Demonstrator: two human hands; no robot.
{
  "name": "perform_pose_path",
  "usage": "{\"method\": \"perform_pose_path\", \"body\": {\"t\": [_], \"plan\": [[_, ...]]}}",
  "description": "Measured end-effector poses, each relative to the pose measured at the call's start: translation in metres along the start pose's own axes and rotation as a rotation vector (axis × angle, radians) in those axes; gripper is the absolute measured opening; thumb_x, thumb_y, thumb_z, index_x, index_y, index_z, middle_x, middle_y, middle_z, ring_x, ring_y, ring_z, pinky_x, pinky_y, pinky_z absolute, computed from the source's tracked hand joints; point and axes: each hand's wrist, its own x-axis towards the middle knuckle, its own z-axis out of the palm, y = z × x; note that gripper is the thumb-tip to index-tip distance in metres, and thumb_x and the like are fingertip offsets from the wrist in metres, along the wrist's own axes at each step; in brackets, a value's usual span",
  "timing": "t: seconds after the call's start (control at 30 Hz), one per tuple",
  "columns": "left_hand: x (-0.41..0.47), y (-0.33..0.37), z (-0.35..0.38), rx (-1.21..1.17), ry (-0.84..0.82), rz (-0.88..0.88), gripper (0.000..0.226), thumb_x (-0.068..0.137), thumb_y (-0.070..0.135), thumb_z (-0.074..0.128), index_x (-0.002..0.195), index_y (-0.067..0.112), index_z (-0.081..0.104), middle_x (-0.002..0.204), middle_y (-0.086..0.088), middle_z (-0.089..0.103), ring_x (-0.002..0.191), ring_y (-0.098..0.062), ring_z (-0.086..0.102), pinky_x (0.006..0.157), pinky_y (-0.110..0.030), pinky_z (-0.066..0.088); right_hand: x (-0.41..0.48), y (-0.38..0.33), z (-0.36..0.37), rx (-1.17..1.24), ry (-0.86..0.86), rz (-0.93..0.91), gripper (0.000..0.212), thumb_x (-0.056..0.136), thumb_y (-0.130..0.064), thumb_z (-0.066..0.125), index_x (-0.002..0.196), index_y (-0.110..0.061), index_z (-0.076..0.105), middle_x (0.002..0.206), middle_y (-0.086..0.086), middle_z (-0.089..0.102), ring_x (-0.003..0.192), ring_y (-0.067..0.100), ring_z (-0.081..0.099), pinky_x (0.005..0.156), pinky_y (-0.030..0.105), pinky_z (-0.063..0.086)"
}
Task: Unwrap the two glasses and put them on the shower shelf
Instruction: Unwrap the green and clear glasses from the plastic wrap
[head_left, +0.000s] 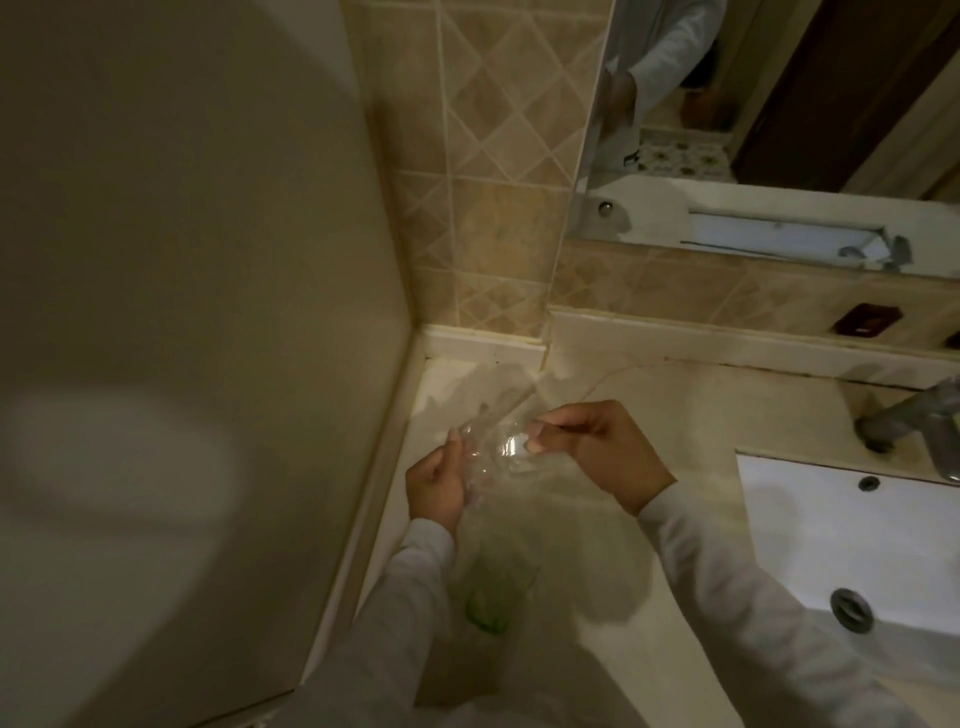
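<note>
Pinching a sheet of clear plastic wrap (493, 453) between both hands, I hold it above the counter (649, 405) near its back left corner. My right hand (597, 449) grips one edge of the wrap between the thumb and curled fingers. My left hand (434, 486) has its fingers curled round the crumpled opposite side. The wrap is crinkled and catches a bright glint.

Below it, between my sleeves (727, 571), a green-tinted glass (491, 597) sits on the counter close to the left edge, toward the front. It is blurred, and I cannot tell whether any wrap covers it.

A plain wall panel (182, 234) runs along the counter's left edge. A white basin (805, 519) is set into the right side, with a metal tap (930, 415) at its back edge. A mirror (779, 78) hangs above the tiled wall (493, 182) behind the counter.
</note>
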Motion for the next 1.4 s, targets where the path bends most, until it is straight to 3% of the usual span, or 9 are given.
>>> {"method": "perform_pose_path", "body": {"t": [0.3, 0.47, 0.57, 0.67, 0.77, 0.93, 1.13, 1.3, 1.4], "plan": [[0.020, 0.008, -0.007, -0.027, -0.031, 0.017, 0.032, 0.099, 0.037, 0.059, 0.078, 0.028, 0.080, 0.076, 0.003, 0.079, 0.055, -0.016, 0.068, 0.050, -0.031, 0.057, -0.012, 0.027, -0.055, -0.344, 0.234, -0.039, 0.007, 0.086, -0.011, 0.080, 0.084, -0.016, 0.084, 0.084, 0.001, 0.081, 0.085, 0.014, 0.077, 0.089, 0.035, 0.060], [0.028, 0.003, -0.009, -0.110, -0.031, -0.018, 0.017, 0.097, 0.027, 0.060, 0.100, 0.019, 0.075, 0.096, -0.007, 0.078, 0.062, -0.021, 0.070, 0.055, -0.031, 0.057, -0.018, 0.078, -0.063, -0.739, 0.179, -0.005, 0.018, 0.094, -0.026, 0.072, 0.085, -0.014, 0.083, 0.087, 0.011, 0.081, 0.088, 0.033, 0.074, 0.083, 0.042, 0.055], [0.030, 0.001, -0.013, -0.094, -0.052, -0.009, 0.026, 0.101, 0.029, 0.053, 0.119, 0.016, 0.067, 0.105, -0.007, 0.074, 0.076, -0.020, 0.073, 0.064, -0.032, 0.058, -0.021, 0.105, -0.063, -0.861, 0.155, 0.023, 0.025, 0.098, -0.028, 0.067, 0.086, -0.011, 0.081, 0.087, 0.015, 0.079, 0.086, 0.040, 0.071, 0.077, 0.043, 0.053], [0.028, -0.001, -0.013, -0.074, -0.034, 0.028, 0.025, 0.102, 0.034, 0.053, 0.111, 0.016, 0.068, 0.102, -0.008, 0.072, 0.075, -0.015, 0.072, 0.060, -0.030, 0.059, -0.022, 0.123, -0.062, -0.974, 0.151, 0.042, 0.024, 0.099, -0.030, 0.064, 0.097, -0.014, 0.081, 0.093, 0.017, 0.078, 0.091, 0.040, 0.069, 0.078, 0.041, 0.052], [0.026, -0.002, -0.012, -0.038, -0.014, 0.041, 0.040, 0.100, 0.041, 0.055, 0.121, 0.009, 0.066, 0.111, -0.011, 0.071, 0.092, -0.024, 0.069, 0.080, -0.044, 0.059, -0.022, 0.133, -0.061, -1.036, 0.152, 0.080, 0.026, 0.100, -0.033, 0.060, 0.107, -0.017, 0.079, 0.096, 0.017, 0.075, 0.095, 0.039, 0.067, 0.082, 0.039, 0.053], [0.027, -0.001, -0.010, -0.059, -0.030, 0.037, 0.034, 0.103, 0.033, 0.052, 0.126, 0.011, 0.061, 0.112, -0.011, 0.068, 0.093, -0.025, 0.062, 0.084, -0.041, 0.052, -0.021, 0.140, -0.059, -1.110, 0.160, 0.101, 0.027, 0.101, -0.033, 0.057, 0.109, -0.019, 0.079, 0.100, 0.018, 0.074, 0.102, 0.039, 0.066, 0.083, 0.036, 0.052], [0.028, -0.001, -0.008, -0.039, -0.063, 0.021, 0.016, 0.103, 0.035, 0.051, 0.113, 0.026, 0.060, 0.109, -0.001, 0.068, 0.088, -0.017, 0.066, 0.061, -0.023, 0.057, -0.021, 0.141, -0.058, -1.180, 0.133, 0.111, 0.029, 0.103, -0.033, 0.054, 0.116, -0.019, 0.075, 0.105, 0.015, 0.075, 0.107, 0.034, 0.064, 0.091, 0.034, 0.048], [0.031, -0.005, -0.011, 0.023, -0.067, 0.014, 0.047, 0.101, 0.035, 0.055, 0.144, 0.022, 0.046, 0.135, -0.004, 0.058, 0.116, -0.025, 0.063, 0.085, -0.032, 0.054, -0.022, 0.137, -0.056, -1.166, 0.105, 0.053, 0.034, 0.101, -0.030, 0.058, 0.130, -0.016, 0.067, 0.120, 0.014, 0.073, 0.114, 0.035, 0.062, 0.102, 0.037, 0.043], [0.033, -0.008, -0.019, 0.108, -0.062, 0.033, 0.052, 0.098, 0.042, 0.058, 0.146, 0.031, 0.043, 0.142, -0.003, 0.056, 0.122, -0.023, 0.060, 0.107, -0.043, 0.047, -0.029, 0.137, -0.044, -0.960, 0.225, -0.099, 0.050, 0.092, -0.026, 0.075, 0.136, -0.004, 0.062, 0.133, 0.020, 0.066, 0.124, 0.041, 0.057, 0.114, 0.048, 0.037]]}}
